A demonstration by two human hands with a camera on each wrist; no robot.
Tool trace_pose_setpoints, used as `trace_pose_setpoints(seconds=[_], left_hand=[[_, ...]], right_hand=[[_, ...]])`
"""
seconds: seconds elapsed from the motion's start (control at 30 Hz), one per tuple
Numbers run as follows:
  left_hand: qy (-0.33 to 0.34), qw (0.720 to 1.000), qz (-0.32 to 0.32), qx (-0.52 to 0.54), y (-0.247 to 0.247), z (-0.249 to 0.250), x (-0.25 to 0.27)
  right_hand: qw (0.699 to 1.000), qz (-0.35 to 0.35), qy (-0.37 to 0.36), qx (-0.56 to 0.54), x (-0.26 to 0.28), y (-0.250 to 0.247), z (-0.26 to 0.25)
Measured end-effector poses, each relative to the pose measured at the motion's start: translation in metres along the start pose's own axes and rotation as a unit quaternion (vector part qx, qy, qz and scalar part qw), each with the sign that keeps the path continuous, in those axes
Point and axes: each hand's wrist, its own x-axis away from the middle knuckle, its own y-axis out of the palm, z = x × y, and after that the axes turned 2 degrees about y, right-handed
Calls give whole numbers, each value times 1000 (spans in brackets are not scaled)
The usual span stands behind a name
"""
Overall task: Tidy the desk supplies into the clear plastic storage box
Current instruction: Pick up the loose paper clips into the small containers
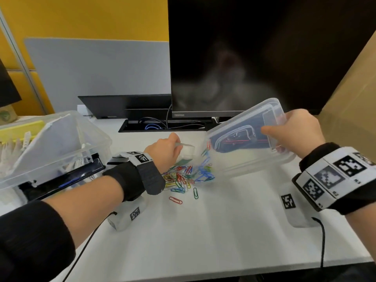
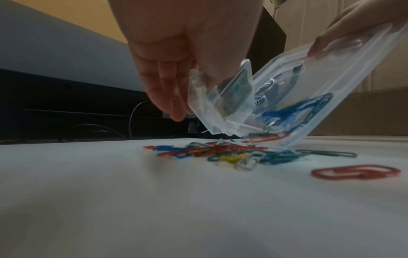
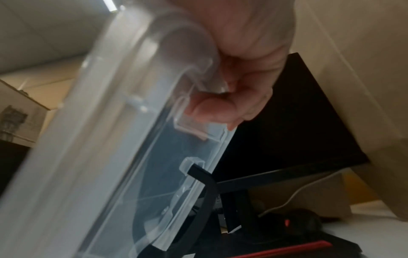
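While the clear storage box (image 1: 247,139) is held tilted in the right hand (image 1: 295,132), fingers curled over its raised end and its low edge near the desk (image 1: 223,231), a small clear case (image 1: 186,150) is pinched in the left hand (image 1: 164,150) at the box mouth. Coloured paper clips (image 1: 187,176) lie heaped beneath; some are already inside. Spill risk is judged: with steeper tilt those clips could slide back out, and the case could scatter the heap.

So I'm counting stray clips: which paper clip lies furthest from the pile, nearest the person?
The red paper clip, alone on the desk below the colourful pile. The lone green paper clip lies closer to the heap.
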Motion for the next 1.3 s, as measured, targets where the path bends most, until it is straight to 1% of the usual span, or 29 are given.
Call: trace_pose_setpoints(seconds=[0.1,0.2,0.37,0.43,0.57,0.7,0.77,0.8,0.87,0.97,1.03,1.13,1.2,1.3], left_hand=[[-5,1000,3,4,1,-1,-1],[-5,1000,-10,-2,0,-1,-1],[-16,1000,-7,-4,-1,1,0],[-20,1000,-1,-7,-2,1,0],[-18,1000,-7,12,-2,1,0],[-16,1000,-5,15,-2,2,0],[-16,1000,-3,20,-2,1,0],[-16,1000,-1,22,-3,1,0],[-18,1000,3,23,-3,0,1],[-17,999,4,35,-4,0,1],[-11,999,-1,53,-4,0,1],[2,997,-5,78,-5,0,1],[7,996,-6,92,-5,0,1],[-6,996,6,93,-4,1,0]], right_hand=[[999,24,-44,-17,5,1,-5],[993,49,-96,-46,9,-3,-9],[971,82,-209,-83,15,0,-14],[961,92,-250,-75,15,3,-14],[948,127,-282,-73,11,9,-5],[932,157,-325,-41,14,14,8],[938,159,-298,-79,13,16,12],[945,159,-260,-116,12,17,15],[957,157,-162,-183,6,17,23],[961,132,-29,-241,-2,16,44],[965,94,33,-241,-6,15,61],[973,26,95,-208,-14,12,90],[972,-11,143,-184,-20,10,107],[966,-15,208,-153,-27,6,132]])
